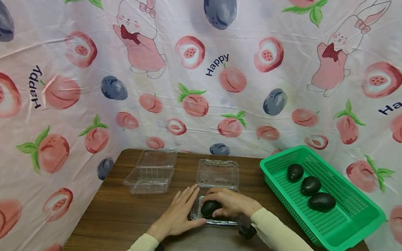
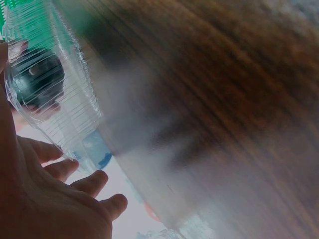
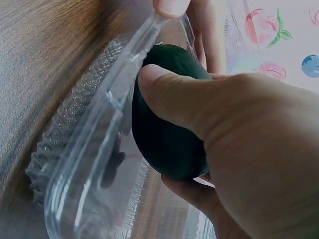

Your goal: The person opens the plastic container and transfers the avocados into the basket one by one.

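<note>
A dark avocado (image 1: 210, 209) is in my right hand (image 1: 232, 202), gripped between thumb and fingers at the left part of a clear plastic clamshell box (image 1: 215, 221). The right wrist view shows the thumb lying across the avocado (image 3: 167, 134), just inside the box wall (image 3: 75, 184). My left hand (image 1: 179, 214) rests along the box's left side with its fingers extended and its thumb at the front corner. In the left wrist view its fingers are spread beside the ribbed wall, and the avocado (image 2: 40, 79) shows through the plastic.
The box's lid (image 1: 218, 173) lies open toward the back. A second open clamshell (image 1: 151, 178) stands at the back left of the wooden table (image 1: 110, 220). On the right is a green basket (image 1: 349, 233) with three avocados (image 1: 321, 201) in it. Printed cloth hangs behind.
</note>
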Demonstrator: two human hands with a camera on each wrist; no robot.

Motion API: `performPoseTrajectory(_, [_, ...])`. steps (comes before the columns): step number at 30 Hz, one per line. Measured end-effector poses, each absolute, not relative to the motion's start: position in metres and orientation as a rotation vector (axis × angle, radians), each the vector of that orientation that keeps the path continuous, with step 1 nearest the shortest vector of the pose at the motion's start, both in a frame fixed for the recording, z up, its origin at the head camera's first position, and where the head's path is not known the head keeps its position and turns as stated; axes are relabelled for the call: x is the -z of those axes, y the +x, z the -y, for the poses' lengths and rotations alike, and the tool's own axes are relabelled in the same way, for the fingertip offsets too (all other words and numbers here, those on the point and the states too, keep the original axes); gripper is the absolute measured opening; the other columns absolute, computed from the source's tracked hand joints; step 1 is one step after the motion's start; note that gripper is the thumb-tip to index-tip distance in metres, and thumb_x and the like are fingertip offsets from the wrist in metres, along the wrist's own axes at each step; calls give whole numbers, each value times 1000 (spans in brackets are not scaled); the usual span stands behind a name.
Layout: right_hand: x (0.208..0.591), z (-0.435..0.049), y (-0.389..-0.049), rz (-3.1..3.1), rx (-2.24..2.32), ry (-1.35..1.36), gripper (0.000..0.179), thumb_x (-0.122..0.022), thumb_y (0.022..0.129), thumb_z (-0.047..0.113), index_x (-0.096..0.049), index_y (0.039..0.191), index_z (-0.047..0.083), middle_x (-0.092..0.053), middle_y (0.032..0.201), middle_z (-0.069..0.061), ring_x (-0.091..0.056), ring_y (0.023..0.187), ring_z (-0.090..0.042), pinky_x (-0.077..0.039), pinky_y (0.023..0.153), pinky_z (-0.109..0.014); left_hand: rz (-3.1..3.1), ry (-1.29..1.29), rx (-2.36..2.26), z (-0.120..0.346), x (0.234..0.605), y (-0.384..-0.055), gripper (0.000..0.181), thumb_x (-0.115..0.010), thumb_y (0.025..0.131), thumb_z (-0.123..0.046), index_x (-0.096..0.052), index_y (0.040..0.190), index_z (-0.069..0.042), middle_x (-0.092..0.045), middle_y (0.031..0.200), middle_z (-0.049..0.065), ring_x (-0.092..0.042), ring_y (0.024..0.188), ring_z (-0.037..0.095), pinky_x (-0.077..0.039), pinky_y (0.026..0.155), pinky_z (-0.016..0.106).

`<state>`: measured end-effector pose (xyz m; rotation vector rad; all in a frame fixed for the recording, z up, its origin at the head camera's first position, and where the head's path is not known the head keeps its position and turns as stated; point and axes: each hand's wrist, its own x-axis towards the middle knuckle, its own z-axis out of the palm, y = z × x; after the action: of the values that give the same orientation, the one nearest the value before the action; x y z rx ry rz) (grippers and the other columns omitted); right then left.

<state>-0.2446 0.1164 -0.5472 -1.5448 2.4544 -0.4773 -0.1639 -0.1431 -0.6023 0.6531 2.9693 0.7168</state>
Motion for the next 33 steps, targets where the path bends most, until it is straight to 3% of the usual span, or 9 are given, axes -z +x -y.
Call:
performPoseTrajectory(17, [534, -130, -242, -2486, 530, -1560, 56, -92, 97, 19, -73, 150, 12, -70, 151, -11, -70, 137, -28, -62, 115, -45, -2966, 643, -708, 142, 602, -162, 114, -64, 103, -78, -19, 182, -11, -19, 191, 12, -23, 175, 49, -19, 139, 77])
performPoseTrajectory(33, [518, -142, -244, -2498, 573, -1614, 57, -94, 94, 18, -74, 147, 11, -72, 147, -10, -74, 132, -28, -64, 112, -44, -2975, 651, -706, 142, 602, -165, 115, -65, 102, -78, -19, 182, -11, -18, 192, 11, -24, 175, 50, -21, 138, 78])
